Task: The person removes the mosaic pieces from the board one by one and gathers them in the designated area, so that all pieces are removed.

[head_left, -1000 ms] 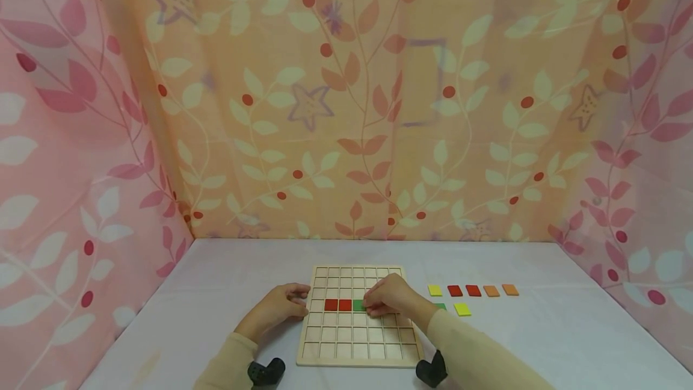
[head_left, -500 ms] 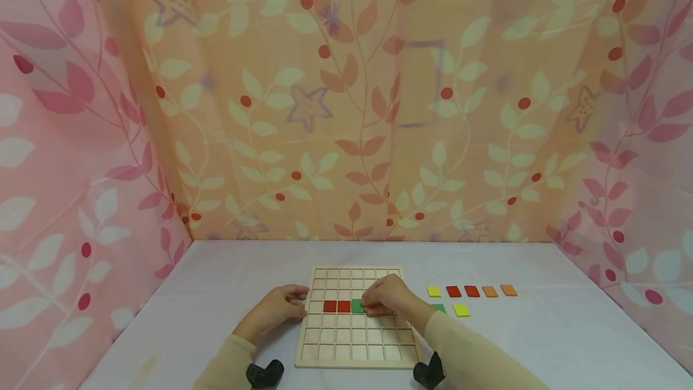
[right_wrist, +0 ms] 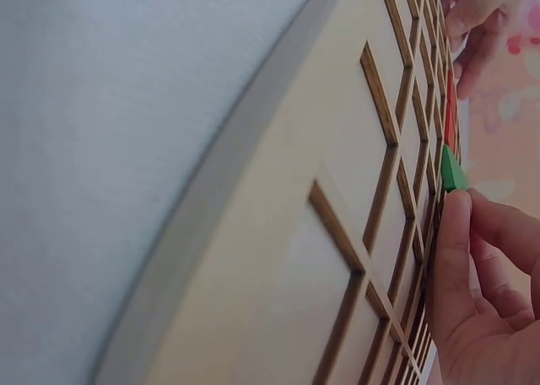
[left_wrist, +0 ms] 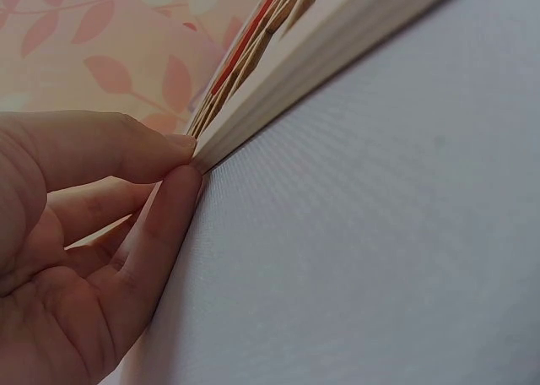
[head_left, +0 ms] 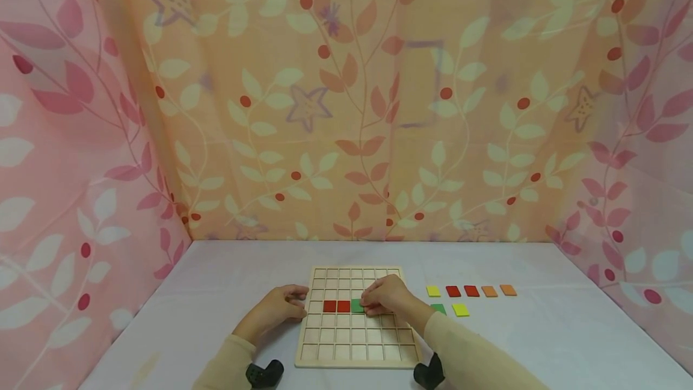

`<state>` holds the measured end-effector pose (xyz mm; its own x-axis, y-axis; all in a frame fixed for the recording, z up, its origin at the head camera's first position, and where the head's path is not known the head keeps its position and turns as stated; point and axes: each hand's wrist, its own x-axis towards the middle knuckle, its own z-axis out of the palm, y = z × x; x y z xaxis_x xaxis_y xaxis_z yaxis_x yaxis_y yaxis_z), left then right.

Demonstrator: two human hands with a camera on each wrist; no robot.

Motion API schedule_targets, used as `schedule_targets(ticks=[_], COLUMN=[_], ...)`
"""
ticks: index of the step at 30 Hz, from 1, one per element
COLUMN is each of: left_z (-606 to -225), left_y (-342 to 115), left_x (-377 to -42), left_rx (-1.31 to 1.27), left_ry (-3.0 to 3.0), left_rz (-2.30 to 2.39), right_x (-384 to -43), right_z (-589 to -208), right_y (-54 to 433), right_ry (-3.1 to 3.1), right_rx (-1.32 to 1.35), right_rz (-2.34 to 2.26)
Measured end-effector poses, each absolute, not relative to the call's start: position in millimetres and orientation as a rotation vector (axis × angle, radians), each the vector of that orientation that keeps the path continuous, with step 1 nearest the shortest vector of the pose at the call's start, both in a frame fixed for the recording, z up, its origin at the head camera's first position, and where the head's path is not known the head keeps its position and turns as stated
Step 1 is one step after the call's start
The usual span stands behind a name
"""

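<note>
My right hand [head_left: 391, 295] pinches a green square tile [head_left: 356, 306] between thumb and fingertips over the wooden grid board [head_left: 327, 352]. From the right wrist, this tile [right_wrist: 452, 169] shows tipped up, its held end raised above the grid. Two red tiles, a left one [head_left: 329, 306] and a right one [head_left: 343, 306], lie in neighbouring cells of the same row, just left of the green one. At the board's left edge, my left hand [head_left: 277, 308] holds the rim; the left wrist view shows its thumb and a finger [left_wrist: 173, 195] meeting at the edge.
Right of the board lie loose tiles: a back row with one yellow [head_left: 433, 291], two red [head_left: 471, 290] and two orange [head_left: 508, 290], and nearer a green [head_left: 439, 309] and a yellow one [head_left: 460, 310]. Patterned curtains [head_left: 357, 137] enclose the white table [head_left: 563, 330].
</note>
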<state>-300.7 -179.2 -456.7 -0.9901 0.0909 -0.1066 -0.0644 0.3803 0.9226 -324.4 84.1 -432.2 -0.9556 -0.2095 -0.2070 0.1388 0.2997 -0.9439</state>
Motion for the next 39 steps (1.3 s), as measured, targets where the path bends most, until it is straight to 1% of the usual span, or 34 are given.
schedule_targets(ticks=[17, 32, 39], left_z=[-455.9, -455.6, -455.7], left_y=[-180.0, -181.0, -179.9], left_x=[-301.1, -300.5, -299.5], left_rx=[0.031, 0.045, 0.033], left_ry=[2.485, 2.490, 2.484], left_rz=[1.677, 1.677, 1.680], right_x=[-320.1, -315.3, -316.0], right_z=[-420.6, -414.6, -417.9], right_y=[119.9, 155.9, 176.1], right_ry=[2.287, 2.355, 2.333], right_rx=[0.094, 0.125, 0.161], right_rz=[-1.672, -1.631, -1.670])
